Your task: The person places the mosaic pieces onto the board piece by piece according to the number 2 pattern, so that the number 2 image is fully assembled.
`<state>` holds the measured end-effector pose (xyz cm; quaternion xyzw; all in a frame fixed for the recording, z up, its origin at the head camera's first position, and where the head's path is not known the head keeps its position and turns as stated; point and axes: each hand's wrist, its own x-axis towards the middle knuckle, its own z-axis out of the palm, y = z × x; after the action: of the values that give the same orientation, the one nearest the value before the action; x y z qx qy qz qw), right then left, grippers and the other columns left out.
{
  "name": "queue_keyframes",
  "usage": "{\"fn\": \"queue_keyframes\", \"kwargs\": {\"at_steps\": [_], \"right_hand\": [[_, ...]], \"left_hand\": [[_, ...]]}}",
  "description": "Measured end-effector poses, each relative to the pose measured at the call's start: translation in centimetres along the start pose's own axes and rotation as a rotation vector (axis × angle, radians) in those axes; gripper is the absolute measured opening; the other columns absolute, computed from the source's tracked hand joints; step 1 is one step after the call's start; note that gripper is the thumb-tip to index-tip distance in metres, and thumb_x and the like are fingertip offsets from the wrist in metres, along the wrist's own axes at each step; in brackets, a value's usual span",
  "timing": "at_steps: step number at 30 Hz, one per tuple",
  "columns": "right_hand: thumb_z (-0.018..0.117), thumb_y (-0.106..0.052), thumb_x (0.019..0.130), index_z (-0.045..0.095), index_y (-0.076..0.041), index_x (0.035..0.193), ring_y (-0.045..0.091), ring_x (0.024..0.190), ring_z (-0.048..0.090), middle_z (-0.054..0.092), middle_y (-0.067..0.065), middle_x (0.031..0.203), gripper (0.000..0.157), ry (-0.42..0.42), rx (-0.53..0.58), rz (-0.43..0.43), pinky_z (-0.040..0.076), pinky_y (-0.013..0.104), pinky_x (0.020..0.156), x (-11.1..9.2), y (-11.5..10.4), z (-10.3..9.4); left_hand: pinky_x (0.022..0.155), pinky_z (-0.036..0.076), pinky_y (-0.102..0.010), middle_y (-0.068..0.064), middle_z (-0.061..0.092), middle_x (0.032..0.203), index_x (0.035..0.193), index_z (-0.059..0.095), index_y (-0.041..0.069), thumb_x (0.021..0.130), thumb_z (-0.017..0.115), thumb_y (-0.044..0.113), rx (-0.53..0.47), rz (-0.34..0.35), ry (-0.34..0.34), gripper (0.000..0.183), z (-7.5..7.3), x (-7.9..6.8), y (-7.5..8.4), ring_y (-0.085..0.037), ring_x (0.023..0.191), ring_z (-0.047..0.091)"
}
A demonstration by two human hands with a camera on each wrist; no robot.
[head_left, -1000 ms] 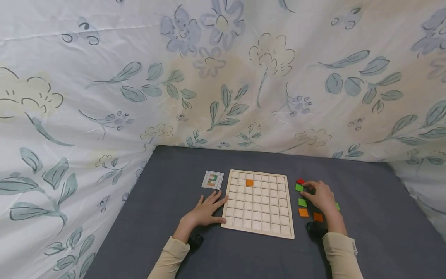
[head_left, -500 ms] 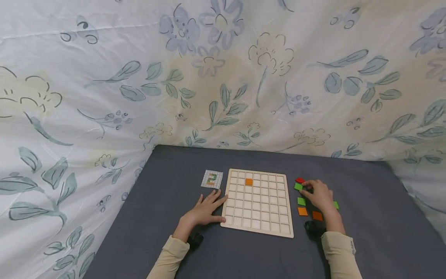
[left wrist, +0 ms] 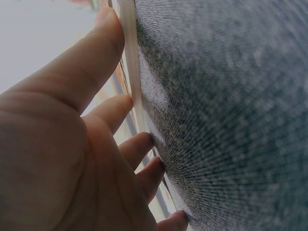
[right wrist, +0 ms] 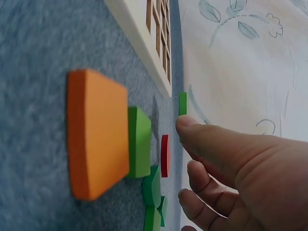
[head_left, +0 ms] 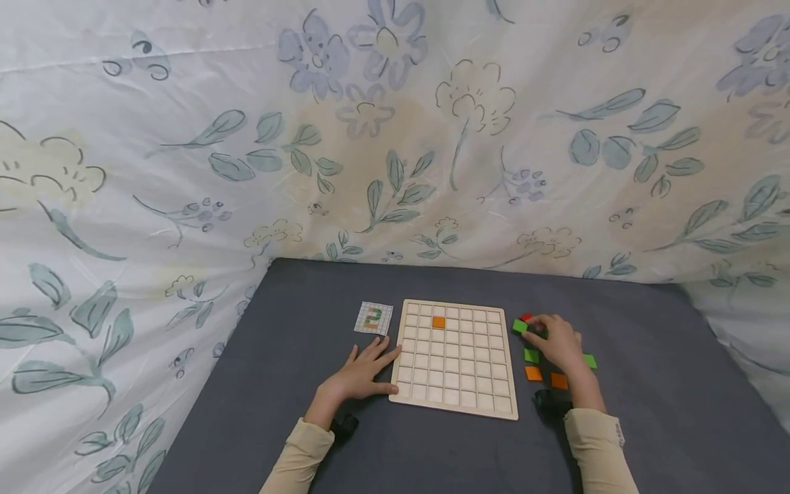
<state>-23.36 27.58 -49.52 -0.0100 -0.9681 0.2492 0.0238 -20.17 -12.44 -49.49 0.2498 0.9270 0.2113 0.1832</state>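
My right hand [head_left: 560, 343] pinches a green square tile [head_left: 520, 326] between thumb and finger, off the table, as the right wrist view shows. Just beyond that tile lies a red tile [right wrist: 165, 155], partly covered in the head view. With fingers spread, my left hand [head_left: 361, 376] rests on the table, and its thumb and a fingertip touch the left edge of a wooden grid board [head_left: 453, 363]. One orange square [head_left: 438, 322] sits in an upper cell of that board.
Near my right hand lie another green tile [head_left: 531, 355], an orange tile [head_left: 533, 373], a second orange tile [head_left: 558, 381] and a green tile [head_left: 590, 361]. A small pattern card [head_left: 373, 318] is left of the board. Floral cloth [head_left: 395, 137] hangs behind the dark table.
My right hand has taken the green tile up from beside the red one and moved it slightly left, toward the board. The left hand stays at the board's edge.
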Motion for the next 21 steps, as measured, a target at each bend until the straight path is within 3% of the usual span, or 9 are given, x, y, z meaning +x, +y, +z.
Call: {"fn": "queue_keyframes", "kwargs": {"at_steps": [21], "right_hand": [[0.066,-0.024,0.087,0.064,-0.005,0.110,0.026,0.079,0.045,0.053,0.013,0.093,0.030,0.012,0.063,-0.101,0.027,0.043,0.068,0.8,-2.8,1.7]], "left_hand": [[0.109,0.003,-0.063,-0.011,0.014,0.155,0.149,0.025,0.019,0.085,0.061,0.048,0.003,0.007,0.003,0.079,-0.1,-0.1,0.0,-0.032,0.143,0.007]]}}
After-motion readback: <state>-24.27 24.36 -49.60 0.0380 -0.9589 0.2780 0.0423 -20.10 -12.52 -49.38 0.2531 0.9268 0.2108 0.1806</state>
